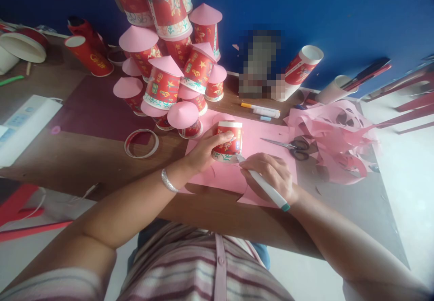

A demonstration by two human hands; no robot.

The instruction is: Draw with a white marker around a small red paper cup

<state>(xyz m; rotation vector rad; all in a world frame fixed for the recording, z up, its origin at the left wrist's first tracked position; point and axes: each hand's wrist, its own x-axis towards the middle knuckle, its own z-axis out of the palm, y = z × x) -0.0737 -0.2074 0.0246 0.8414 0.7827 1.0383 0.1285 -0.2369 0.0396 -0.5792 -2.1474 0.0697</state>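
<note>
My left hand (pixel 203 149) is wrapped round a red patterned paper cup (pixel 228 142) that stands upside down on a pink paper sheet (pixel 267 136). My right hand (pixel 271 174) grips a white pen (pixel 267 190) with a teal end. The pen's tip touches the sheet at the cup's rim on the right side. A silver bangle sits on my left wrist.
A pile of red cups topped with pink paper cones (pixel 169 75) stands behind the sheet. Scissors (pixel 291 146) lie on the sheet's right part, with pink paper scraps (pixel 332 138) beyond. Markers (pixel 261 109), a cut paper ring (pixel 141 143), a white power strip (pixel 23 127) and lying cups (pixel 298 72) are on the wooden table.
</note>
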